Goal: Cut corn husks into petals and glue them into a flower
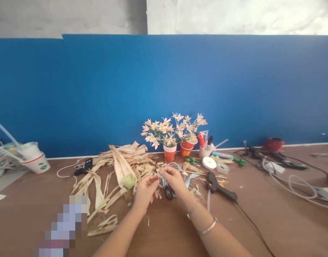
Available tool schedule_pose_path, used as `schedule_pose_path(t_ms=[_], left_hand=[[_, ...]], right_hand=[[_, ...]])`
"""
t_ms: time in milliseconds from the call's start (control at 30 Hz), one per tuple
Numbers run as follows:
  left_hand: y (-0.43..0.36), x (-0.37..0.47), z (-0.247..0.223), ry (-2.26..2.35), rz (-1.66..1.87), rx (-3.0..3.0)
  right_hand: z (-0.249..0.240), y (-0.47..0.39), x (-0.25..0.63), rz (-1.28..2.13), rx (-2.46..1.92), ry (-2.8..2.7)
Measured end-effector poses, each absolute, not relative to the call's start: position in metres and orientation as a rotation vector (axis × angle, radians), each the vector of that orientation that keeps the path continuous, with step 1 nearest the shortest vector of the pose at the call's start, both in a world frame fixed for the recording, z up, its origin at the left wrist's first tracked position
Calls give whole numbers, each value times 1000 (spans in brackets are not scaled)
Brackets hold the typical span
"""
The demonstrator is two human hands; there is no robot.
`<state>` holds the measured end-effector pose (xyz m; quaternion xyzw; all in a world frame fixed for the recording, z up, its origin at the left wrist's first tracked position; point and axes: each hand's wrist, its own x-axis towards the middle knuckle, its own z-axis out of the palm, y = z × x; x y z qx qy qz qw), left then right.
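Note:
My left hand (pixel 145 191) and my right hand (pixel 174 178) meet over the brown table, fingertips pinching a small pale strip of corn husk (pixel 160 174) between them. A pile of dried corn husks (pixel 121 167) with a green stub lies just left of my left hand. Scissors (pixel 168 192) lie on the table under my hands. My right wrist wears two bracelets. Behind stand two red paper cups (pixel 169 152) filled with cream husk flowers (pixel 174 128).
A black glue gun (pixel 220 187) with its cord lies right of my hands, near tape rolls (pixel 209 163). Cables and a white adapter (pixel 300 178) spread at the far right. Tipped paper cups (pixel 35 160) sit far left. A blue board (pixel 164 89) backs the table.

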<state>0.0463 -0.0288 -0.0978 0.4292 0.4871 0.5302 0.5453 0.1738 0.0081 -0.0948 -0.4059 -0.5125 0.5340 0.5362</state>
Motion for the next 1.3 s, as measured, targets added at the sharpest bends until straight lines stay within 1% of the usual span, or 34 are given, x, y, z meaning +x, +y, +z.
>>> schedule_pose_path(t_ms=[367, 1033, 1300], left_hand=[[-29, 45, -96, 1111, 1292, 949], [-29, 45, -97, 1139, 1287, 1077], [-28, 43, -98, 1125, 1259, 958]], right_hand=[[-102, 11, 172, 1252, -986, -1257], [-102, 9, 169, 1181, -1051, -1290], [-102, 11, 174, 1178, -1030, -1274]])
